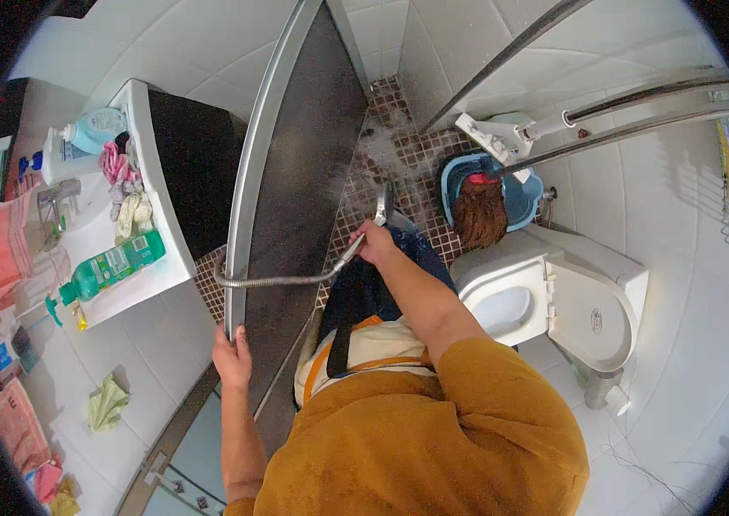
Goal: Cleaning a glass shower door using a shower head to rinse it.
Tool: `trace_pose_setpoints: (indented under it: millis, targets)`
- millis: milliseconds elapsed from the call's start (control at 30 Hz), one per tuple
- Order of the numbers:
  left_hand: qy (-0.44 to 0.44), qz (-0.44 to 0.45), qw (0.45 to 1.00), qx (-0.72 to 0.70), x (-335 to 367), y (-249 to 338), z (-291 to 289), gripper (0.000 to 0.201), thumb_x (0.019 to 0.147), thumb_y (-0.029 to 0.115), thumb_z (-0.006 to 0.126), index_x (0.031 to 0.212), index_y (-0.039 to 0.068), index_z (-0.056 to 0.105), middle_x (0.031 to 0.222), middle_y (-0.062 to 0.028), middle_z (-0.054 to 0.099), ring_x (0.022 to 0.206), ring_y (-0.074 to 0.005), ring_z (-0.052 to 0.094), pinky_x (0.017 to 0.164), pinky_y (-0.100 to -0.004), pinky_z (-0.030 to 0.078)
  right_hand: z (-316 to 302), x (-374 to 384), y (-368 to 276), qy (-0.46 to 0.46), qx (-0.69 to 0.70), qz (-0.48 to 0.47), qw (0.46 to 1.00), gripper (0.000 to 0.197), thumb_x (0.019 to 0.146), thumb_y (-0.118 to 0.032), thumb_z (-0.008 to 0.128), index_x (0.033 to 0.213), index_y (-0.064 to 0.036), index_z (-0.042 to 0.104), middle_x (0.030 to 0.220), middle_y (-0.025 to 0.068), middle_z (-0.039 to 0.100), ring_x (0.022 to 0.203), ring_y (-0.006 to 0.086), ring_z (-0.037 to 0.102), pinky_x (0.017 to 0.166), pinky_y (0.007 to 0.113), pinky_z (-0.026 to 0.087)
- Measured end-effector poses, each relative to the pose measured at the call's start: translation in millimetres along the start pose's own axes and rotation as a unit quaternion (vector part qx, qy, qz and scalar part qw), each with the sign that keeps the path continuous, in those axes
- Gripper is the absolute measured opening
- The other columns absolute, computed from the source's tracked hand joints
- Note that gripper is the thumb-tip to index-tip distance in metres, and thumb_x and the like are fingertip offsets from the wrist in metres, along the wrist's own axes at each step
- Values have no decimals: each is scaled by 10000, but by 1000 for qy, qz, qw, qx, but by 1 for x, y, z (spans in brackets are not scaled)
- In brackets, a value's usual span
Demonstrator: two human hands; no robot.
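Note:
My right hand (pixel 375 242) is closed round the handle of a shower head (pixel 384 202), which points down at the tiled floor. Fine spray and whitish wet patches show around it. From the handle, a silver metal hose (pixel 282 281) runs left across the edge of a dark door panel (pixel 300 146) and bends out of sight behind it. My left hand (pixel 233 354) grips the silver frame at the door's near end, the thumb on my side and the other fingers partly hidden.
Right of my legs stands a white toilet (pixel 502 305), lid raised. Beyond it a blue basin (pixel 523 202) holds a brown mop head (pixel 479 212). On the left, a washbasin (pixel 179 258) bears a green pump bottle (pixel 115 265) and cloths. Dark poles (pixel 510 60) cross the upper right.

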State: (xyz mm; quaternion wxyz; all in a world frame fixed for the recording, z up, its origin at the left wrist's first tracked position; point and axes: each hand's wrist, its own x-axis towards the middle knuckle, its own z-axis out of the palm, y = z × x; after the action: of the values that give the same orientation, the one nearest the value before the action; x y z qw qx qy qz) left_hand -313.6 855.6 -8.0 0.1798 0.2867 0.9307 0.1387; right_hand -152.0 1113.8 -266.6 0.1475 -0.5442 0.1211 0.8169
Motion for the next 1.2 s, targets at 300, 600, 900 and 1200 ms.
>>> trace_pose_setpoints:
  millis: [300, 600, 900, 1200]
  targets:
    - [-22, -24, 999, 10, -1, 2, -3, 404, 907, 258, 547, 1179, -33, 478, 717, -204, 606, 641, -343, 610, 610, -402, 462, 4, -26, 45, -61, -92, 66, 992, 116, 795, -59, 505, 691, -48, 455, 618, 116, 433, 554, 266, 501, 518, 425, 453]
    - [10, 24, 1000, 16, 0, 7, -5, 323, 907, 239, 531, 1125, 0, 524, 797, -212, 617, 759, -384, 617, 671, -409, 478, 25, -50, 46, -129, -69, 39, 988, 136, 754, 7, 510, 856, -51, 440, 709, 132, 473, 598, 274, 545, 513, 438, 497]
    - [18, 14, 1000, 10, 0, 10, -5, 291, 886, 212, 560, 1072, -12, 549, 805, -217, 631, 780, -398, 621, 675, -436, 484, 65, -191, 87, -225, -137, 124, 957, 201, 811, 17, 541, 866, -103, 390, 736, 112, 506, 698, 267, 561, 714, 476, 509]
    - [-12, -40, 998, -41, -1, 9, -10, 321, 926, 296, 484, 1077, 25, 564, 796, -219, 622, 758, -382, 620, 679, -418, 476, 44, -237, 126, -221, -151, 165, 949, 272, 800, 40, 551, 907, -120, 358, 741, 93, 490, 730, 259, 561, 750, 488, 501]
